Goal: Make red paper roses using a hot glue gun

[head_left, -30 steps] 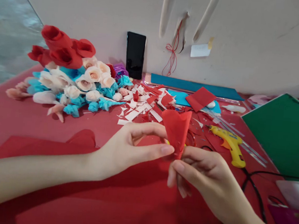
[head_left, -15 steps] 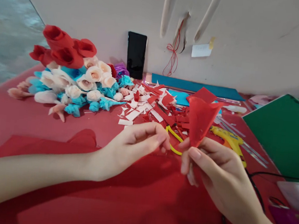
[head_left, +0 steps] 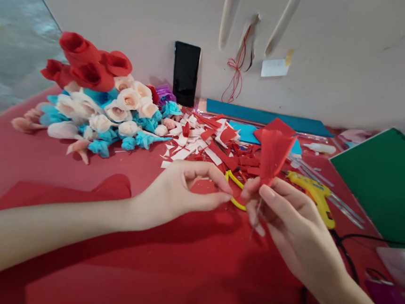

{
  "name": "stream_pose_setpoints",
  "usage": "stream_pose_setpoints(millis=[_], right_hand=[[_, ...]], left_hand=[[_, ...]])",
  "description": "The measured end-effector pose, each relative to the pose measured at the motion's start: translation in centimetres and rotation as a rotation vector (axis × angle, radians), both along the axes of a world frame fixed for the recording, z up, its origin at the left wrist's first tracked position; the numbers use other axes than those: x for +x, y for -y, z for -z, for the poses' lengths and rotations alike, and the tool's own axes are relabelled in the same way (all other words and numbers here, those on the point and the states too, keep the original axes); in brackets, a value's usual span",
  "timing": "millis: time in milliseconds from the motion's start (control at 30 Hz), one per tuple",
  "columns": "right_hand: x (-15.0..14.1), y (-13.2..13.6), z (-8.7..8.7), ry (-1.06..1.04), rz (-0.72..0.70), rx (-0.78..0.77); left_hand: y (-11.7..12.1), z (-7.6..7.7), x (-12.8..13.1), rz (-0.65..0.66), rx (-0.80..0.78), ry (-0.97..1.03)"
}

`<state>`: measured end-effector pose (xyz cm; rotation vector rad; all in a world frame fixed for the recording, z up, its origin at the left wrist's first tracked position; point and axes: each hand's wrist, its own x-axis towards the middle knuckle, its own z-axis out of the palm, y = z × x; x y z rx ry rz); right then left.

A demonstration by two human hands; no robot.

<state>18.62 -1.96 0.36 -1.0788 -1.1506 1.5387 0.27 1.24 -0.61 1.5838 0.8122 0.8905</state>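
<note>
In my right hand [head_left: 291, 226] a cone-shaped red paper flower [head_left: 275, 153] stands upright, its narrow base pinched between thumb and fingers. A thin stem, probably wire, runs down from that base past my fingers. My left hand [head_left: 188, 188] is a little to the left, its thumb and forefinger tips pressed together. Whether anything tiny is between them I cannot make out. Just behind those fingertips lie the yellow handles [head_left: 237, 186] of what look like scissors. Red sheet material [head_left: 165, 248] covers the table beneath both hands.
Red and white paper scraps [head_left: 206, 145] are heaped behind my hands. Paper flowers [head_left: 118, 102] pile up at the left. A phone [head_left: 185, 74] leans on the wall. To the right are a yellow glue gun [head_left: 312, 192], its black cable and a green board [head_left: 391, 187].
My right hand has turned the flower slightly, and its stem now shows below the fingers. My left thumb and forefinger have straightened and come together at the tips.
</note>
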Motion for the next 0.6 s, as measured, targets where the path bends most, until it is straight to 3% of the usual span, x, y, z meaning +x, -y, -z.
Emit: stream_pose_setpoints(millis=[167,367,467,600], right_hand=[[-0.2,-1.1,0.4,-0.089,0.044,-0.082],[0.0,-1.7,1.2,-0.105,0.062,-0.126],[0.1,-1.9,1.4,-0.145,-0.006,-0.114],[0.0,-2.0,1.2,-0.258,-0.159,-0.121]], left_hand=[[-2.5,1.5,-0.6,-0.139,0.305,-0.419],[-5.2,2.9,-1.5,-0.2,0.432,-0.497],[-5.2,2.8,-1.5,-0.162,0.421,-0.478],[-4.2,2.3,-1.2,-0.07,0.259,-0.337]])
